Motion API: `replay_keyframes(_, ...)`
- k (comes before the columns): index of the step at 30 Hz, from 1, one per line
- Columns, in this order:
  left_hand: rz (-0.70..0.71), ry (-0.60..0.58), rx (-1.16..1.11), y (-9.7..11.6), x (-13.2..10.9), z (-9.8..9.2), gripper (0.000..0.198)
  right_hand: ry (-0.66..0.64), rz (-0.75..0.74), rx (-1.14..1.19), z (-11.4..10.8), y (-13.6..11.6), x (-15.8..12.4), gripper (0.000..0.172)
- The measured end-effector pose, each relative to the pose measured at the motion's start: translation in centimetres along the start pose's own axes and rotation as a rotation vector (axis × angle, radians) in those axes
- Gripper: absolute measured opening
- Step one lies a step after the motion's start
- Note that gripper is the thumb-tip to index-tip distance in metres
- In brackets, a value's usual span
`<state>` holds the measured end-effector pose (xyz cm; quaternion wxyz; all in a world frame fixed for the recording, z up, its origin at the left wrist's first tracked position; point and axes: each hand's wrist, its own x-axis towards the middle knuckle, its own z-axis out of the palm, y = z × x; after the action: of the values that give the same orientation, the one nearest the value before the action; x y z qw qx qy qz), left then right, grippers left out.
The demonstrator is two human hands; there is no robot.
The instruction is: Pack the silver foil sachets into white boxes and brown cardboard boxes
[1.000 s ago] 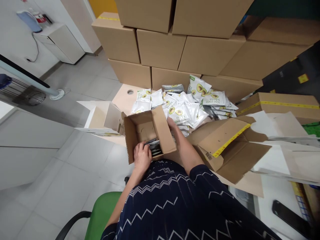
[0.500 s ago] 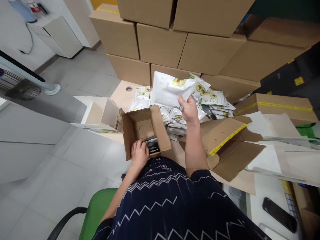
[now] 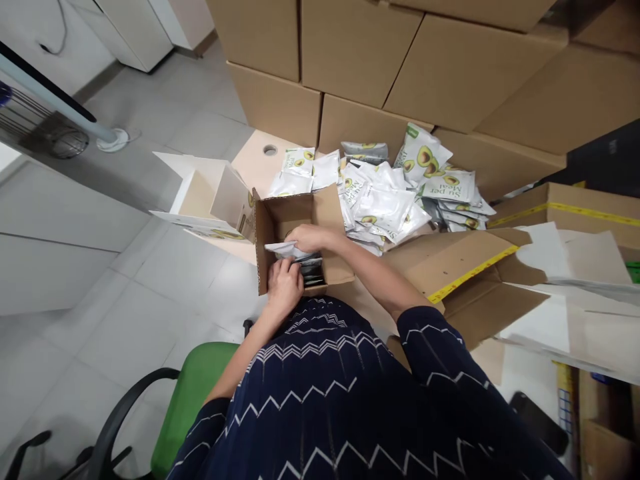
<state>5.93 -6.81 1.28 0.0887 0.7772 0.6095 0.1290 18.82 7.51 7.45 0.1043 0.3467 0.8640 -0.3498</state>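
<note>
One white pouch (image 3: 281,249) was gripped by the right hand (image 3: 307,237) inside the carton (image 3: 290,210); nearer, the grip of the left hand (image 3: 285,281) was unclear.

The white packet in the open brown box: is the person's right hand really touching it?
Touching. The head view shows the right hand gripping the white packet, with no gap between them.

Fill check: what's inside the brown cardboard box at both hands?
Several flat, dark-edged packets, plus a white pouch in the right hand. The left hand hides part; what's beneath the packets can't be seen.
</note>
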Motion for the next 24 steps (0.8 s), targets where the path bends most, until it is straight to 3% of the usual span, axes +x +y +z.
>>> replay_keyframes(5, -0.018, 0.031, -0.055, 0.0, -0.1, 0.1, 0.022, -0.183, 0.084, -0.008, 1.6, 0.8, 2.0, 0.037)
replay_keyframes(12, -0.084, 0.066, -0.070, 0.2, -0.1, 0.0, 0.016, -0.318, 0.084, -0.176, 1.3, -0.4, 1.9, 0.037)
replay_keyframes(18, -0.078, 0.048, -0.078, 0.0, 0.0, 0.1, 0.018, -0.172, 0.040, -0.235, 1.1, -0.4, 1.5, 0.037)
replay_keyframes(24, -0.042, -0.004, -0.056, -0.1, 0.2, 0.1, 0.020, -0.187, 0.042, -0.228, 1.5, -0.9, 0.9, 0.032)
